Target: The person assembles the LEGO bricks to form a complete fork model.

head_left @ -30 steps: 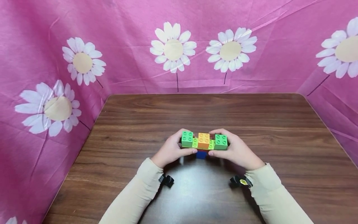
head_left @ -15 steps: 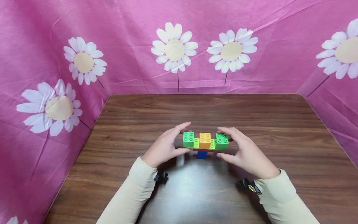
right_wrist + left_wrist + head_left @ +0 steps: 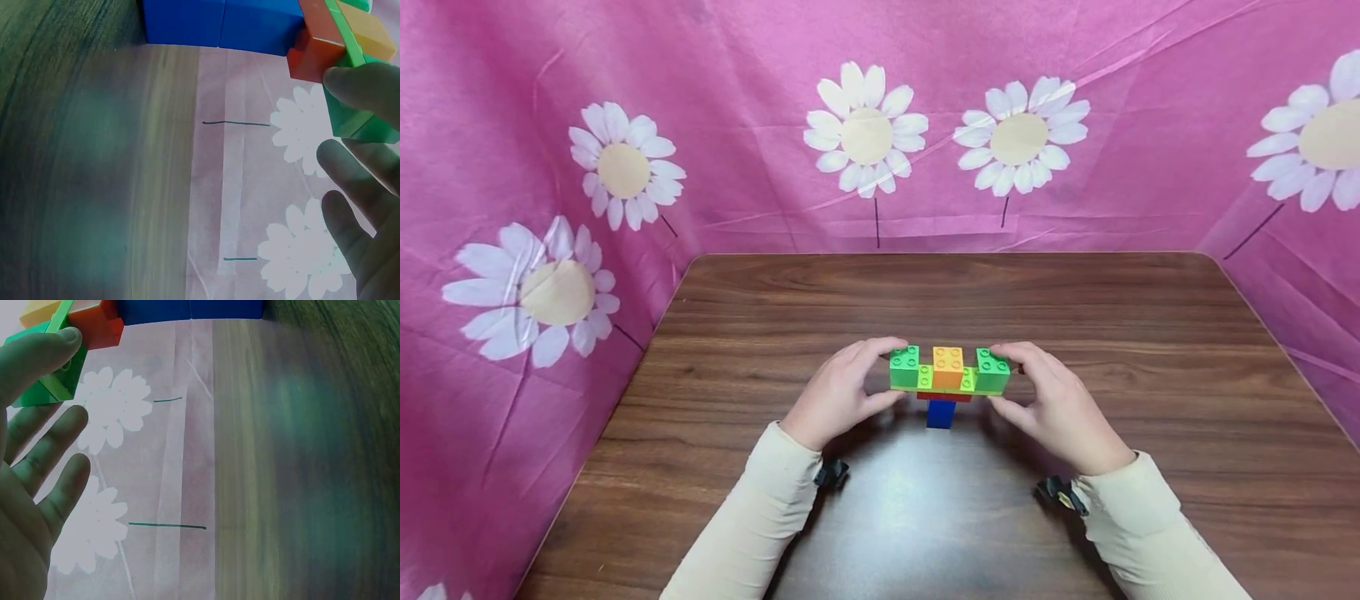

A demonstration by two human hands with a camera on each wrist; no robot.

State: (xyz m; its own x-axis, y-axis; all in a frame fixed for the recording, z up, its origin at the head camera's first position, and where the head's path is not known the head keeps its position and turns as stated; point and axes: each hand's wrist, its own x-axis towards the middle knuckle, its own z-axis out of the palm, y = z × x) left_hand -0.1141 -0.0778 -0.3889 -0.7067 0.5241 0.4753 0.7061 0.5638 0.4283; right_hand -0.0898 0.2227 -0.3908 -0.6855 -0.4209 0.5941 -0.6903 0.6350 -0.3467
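A toy-brick structure [image 3: 942, 413] stands upright on the wooden table. Its blue column [image 3: 184, 22] carries a red piece [image 3: 100, 328] and a long lime plate [image 3: 967, 380]. On top of that plate sit a left green brick [image 3: 904, 371], an orange brick [image 3: 947, 368] and a right green brick [image 3: 992, 375]. My left hand [image 3: 838, 393] pinches the left end, thumb at the lime plate and index finger at the green brick's top. At the opposite end, my right hand [image 3: 1063, 407] pinches in the same way. Lower fingers of both hands are spread in the wrist views.
The brown wooden table [image 3: 760, 300] extends around the structure. Behind and beside it hangs a pink cloth [image 3: 737, 100] printed with white daisies. Dark wrist straps [image 3: 832, 473] sit at both cream sleeves [image 3: 745, 508].
Both hands gripped the structure near its middle, then drew outward and opened around it. Now their fingers have closed in on the two ends, and more of the blue column shows.
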